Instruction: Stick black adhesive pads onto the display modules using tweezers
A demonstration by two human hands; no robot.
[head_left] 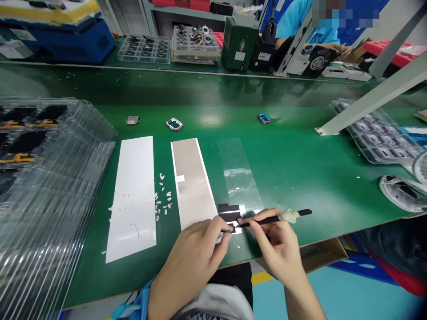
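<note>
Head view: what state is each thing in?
Left hand: pinching a small metal tool
Right hand: gripping a black-handled tool
Black film pieces: lying on white backing
Clear film strip: flat on the green mat
Silver sheet: flat
White sheet: flat, flecked with scraps
Clear trays: stacked

A: What's on the surface (287, 178)?
B: Stacked plastic trays (56, 186) at the left, then three sheets (131, 200) side by side, with small cut pieces (163, 195) between the first two.
A: Behind those?
B: Three small parts (175, 124) in a row.
A: And to the right?
B: Another tray (373, 133), near the far end.
</note>
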